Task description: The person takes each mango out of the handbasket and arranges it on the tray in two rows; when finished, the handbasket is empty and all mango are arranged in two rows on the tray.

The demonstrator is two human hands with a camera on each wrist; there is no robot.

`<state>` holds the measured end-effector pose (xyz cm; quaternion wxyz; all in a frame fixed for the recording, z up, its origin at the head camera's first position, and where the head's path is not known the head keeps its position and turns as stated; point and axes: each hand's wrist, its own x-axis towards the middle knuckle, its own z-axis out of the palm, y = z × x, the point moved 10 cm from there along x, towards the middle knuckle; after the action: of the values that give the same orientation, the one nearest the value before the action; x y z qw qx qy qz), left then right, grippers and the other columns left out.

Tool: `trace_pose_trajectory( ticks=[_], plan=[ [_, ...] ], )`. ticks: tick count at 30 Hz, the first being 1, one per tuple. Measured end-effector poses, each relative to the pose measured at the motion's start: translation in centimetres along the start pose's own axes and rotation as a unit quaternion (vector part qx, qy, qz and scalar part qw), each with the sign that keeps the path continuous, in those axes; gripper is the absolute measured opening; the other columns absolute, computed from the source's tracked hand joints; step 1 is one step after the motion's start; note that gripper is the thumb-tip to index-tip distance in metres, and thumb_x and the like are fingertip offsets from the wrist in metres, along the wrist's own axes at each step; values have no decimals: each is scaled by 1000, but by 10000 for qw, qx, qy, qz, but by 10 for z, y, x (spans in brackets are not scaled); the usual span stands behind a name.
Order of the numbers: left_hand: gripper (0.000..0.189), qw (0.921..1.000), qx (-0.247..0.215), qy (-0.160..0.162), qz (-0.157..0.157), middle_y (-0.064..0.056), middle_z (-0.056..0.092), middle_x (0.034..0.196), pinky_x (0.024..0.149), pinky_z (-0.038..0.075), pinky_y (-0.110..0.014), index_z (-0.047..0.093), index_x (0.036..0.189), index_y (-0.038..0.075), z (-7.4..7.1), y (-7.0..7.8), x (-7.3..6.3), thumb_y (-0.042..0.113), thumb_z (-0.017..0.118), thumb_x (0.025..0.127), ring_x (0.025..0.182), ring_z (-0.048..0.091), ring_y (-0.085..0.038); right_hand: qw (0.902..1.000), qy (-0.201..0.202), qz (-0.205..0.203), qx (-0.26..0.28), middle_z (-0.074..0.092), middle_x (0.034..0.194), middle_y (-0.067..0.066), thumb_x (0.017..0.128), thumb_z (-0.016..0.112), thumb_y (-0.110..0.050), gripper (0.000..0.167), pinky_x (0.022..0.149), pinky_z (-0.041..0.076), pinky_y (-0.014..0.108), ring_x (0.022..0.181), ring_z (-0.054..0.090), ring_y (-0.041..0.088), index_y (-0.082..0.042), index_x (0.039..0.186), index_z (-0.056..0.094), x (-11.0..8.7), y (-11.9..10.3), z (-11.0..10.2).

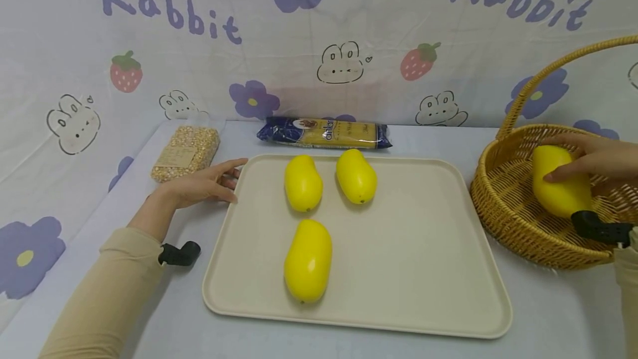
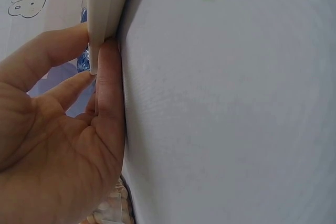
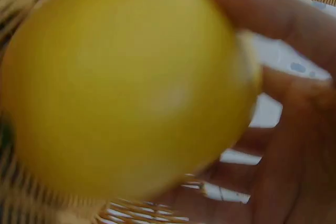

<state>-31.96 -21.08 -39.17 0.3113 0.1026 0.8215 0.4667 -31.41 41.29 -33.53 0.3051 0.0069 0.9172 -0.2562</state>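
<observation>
My right hand grips a yellow mango inside the wicker basket. The right wrist view shows that mango blurred and large, with fingers around its far side. On the left, my left hand is at the upper left corner of the beige tray. Its fingers pinch the tray's rim from both sides in the left wrist view. Three more mangoes lie on the tray: one at the back left, another beside it, and one nearer the front.
Behind the tray lies a blue and yellow pasta packet. A clear bag of corn kernels sits behind the left hand. The basket's tall arched handle rises at the right. A patterned cloth hangs at the back.
</observation>
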Motion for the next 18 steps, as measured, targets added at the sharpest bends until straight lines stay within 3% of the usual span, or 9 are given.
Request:
trace_pose_trajectory(
  ticks=[8, 14, 18],
  plan=[
    [92, 10000, 6, -8, -8, -13, 25, 145, 91, 42, -23, 11, 160, 21, 0, 0, 1, 9, 68, 89, 121, 34, -22, 9906, 1221, -504, -367, 34, 122, 48, 91, 68, -35, 102, 68, 58, 51, 85, 64, 37, 5, 154, -2, -11, -34, -25],
    [92, 10000, 5, -24, -8, -13, 25, 145, 90, 43, -22, 10, 160, 20, 0, 2, 1, 8, 68, 89, 120, 35, -21, 9851, 1499, -691, -478, 29, 121, 44, 92, 69, -31, 101, 63, 59, 49, 84, 62, 43, 3, 155, -2, -28, -68, -32],
    [92, 10000, -4, 9, -43, -13, 25, 145, 90, 43, -23, 11, 160, 21, 0, 1, -1, 8, 67, 89, 120, 36, -21, 9800, 1712, -783, -644, 31, 118, 40, 92, 69, -33, 99, 62, 58, 46, 81, 61, 39, -2, 156, 1, -38, -90, -33]
  ],
)
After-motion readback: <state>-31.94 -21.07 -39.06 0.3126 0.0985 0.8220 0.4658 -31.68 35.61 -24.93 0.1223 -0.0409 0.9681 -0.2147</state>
